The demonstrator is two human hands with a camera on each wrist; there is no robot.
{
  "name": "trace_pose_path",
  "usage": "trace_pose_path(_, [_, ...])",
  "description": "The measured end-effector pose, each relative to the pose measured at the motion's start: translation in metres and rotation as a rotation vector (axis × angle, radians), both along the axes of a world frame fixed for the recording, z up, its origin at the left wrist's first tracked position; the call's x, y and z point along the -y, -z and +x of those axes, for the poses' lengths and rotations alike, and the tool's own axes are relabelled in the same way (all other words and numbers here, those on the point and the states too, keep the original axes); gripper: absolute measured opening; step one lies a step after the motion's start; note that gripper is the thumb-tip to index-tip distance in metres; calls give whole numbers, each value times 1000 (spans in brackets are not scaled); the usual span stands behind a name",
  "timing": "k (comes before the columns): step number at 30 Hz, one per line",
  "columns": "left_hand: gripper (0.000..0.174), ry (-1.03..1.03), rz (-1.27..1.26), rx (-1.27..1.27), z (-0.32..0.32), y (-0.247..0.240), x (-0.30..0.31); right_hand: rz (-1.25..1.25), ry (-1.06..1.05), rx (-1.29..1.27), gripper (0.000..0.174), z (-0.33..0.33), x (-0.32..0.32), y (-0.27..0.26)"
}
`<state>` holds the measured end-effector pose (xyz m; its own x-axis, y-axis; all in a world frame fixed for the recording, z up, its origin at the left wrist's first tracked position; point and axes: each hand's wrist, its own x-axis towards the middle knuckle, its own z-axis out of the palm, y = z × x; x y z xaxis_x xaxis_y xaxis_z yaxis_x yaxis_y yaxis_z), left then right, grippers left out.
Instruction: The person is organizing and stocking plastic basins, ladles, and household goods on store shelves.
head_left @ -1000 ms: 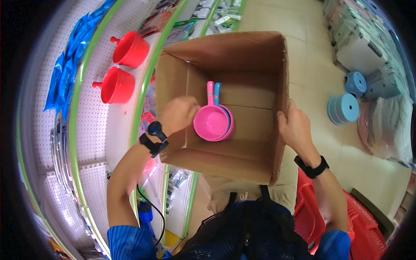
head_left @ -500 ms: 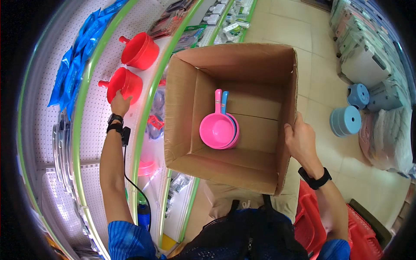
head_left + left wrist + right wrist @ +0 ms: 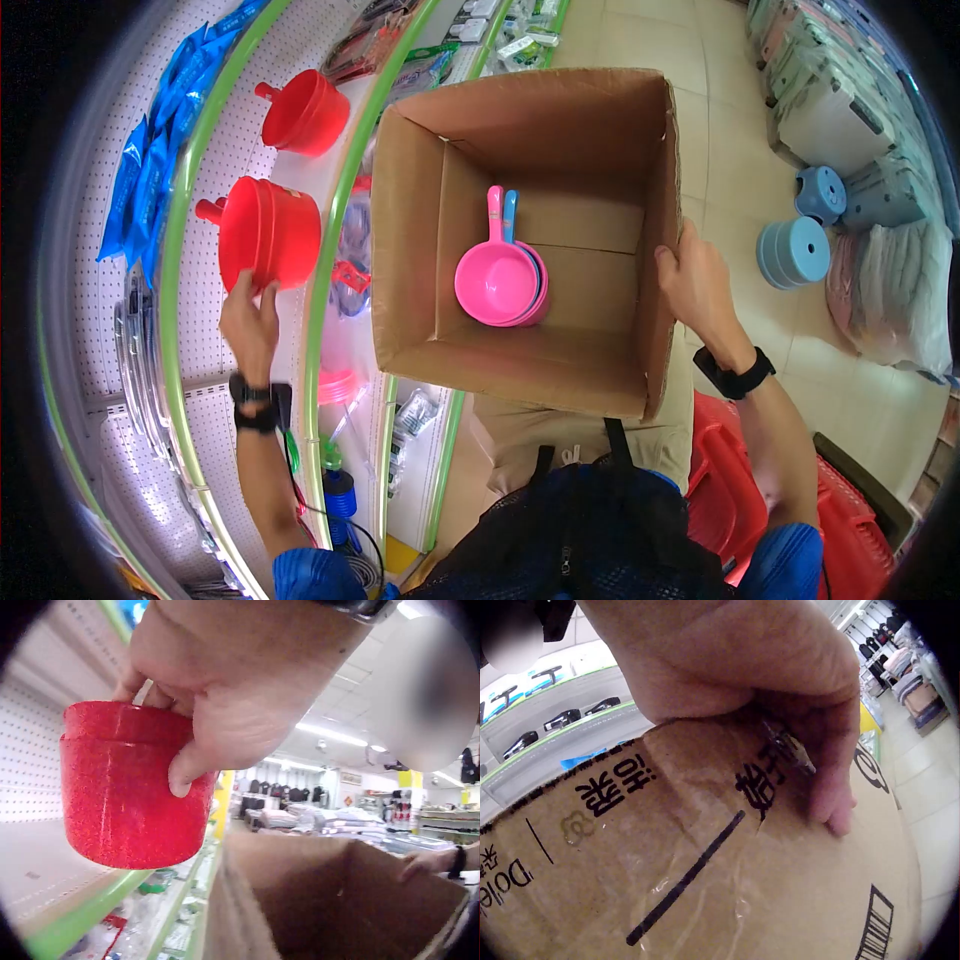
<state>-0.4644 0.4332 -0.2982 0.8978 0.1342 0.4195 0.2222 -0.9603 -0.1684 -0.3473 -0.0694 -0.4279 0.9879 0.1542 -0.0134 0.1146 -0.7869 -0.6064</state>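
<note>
My left hand [image 3: 248, 325] pinches the rim of a red water dipper [image 3: 268, 232], thumb outside and fingers over the edge. In the left wrist view this dipper [image 3: 135, 795] hangs above the shelf's green front edge. A second red dipper [image 3: 308, 115] stands farther back on the same shelf. At the right, my right hand [image 3: 698, 280] grips the upper edge of an open cardboard box [image 3: 585, 290]; the right wrist view has its fingers over the printed outer wall. Inside the box lies a nested stack of dippers, a pink one [image 3: 495, 283] on top and a blue handle [image 3: 511, 212] beside its own.
Shelving with a green-edged front [image 3: 335, 220] runs along the left, carrying blue packets [image 3: 170, 130] and bagged goods. Blue stools [image 3: 792, 253] and wrapped bedding [image 3: 895, 300] stand on the tiled floor at right. A red plastic item [image 3: 720, 490] is near my right elbow.
My left hand went from the box to the shelf, took the nearer red dipper by its rim and tipped it towards me. My right hand keeps its grip on the box.
</note>
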Motion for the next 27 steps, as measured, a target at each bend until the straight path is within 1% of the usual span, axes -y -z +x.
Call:
trace_pose_path(2, [22, 101, -34, -4, -29, -25, 48, 6, -2, 12, 20, 2, 0, 1])
trace_pose_path(3, [22, 96, -38, -6, -41, -36, 68, 18, -8, 32, 20, 3, 0, 1])
trace_pose_path(5, [23, 198, -179, -87, -56, -55, 103, 29, -25, 50, 20, 4, 0, 2])
trace_pose_path(6, [23, 189, -181, -86, -58, -64, 118, 25, -17, 37, 20, 5, 1, 3])
trace_pose_path(8, [27, 403, -232, -221, -56, -75, 145, 25, -11, 24, 20, 6, 0, 2])
trace_pose_path(9, [27, 403, -231, -221, -51, -76, 155, 15, -4, 15, 20, 6, -1, 0])
trace_pose_path(11, [25, 612, -381, -414, -26, -72, 172, 3, 14, 2, 20, 5, 1, -2])
trace_pose_path(13, [24, 766, -422, -524, 4, -50, 185, 2, -21, 29, 19, 5, 2, -1])
trace_pose_path(15, [23, 794, -414, -687, 36, -26, 206, 11, -4, 12, 19, 5, 2, -3])
trace_pose_path(17, [24, 920, -439, -705, 66, 11, 227, 18, 14, -6, 18, 5, 3, -2])
trace_pose_path(20, [24, 956, -444, -809, 103, 76, 252, 46, 17, -3, 18, 6, 5, 0])
trace_pose_path(22, [23, 959, -410, -965, 122, 117, 266, 25, 5, 17, 18, 8, 6, 0])
trace_pose_path(26, [21, 967, -323, -1037, 139, 183, 279, 73, 20, -41, 17, 11, 9, -3])
trace_pose_path(27, [20, 978, -261, -1017, 140, 196, 280, 74, 31, -52, 17, 12, 9, -4])
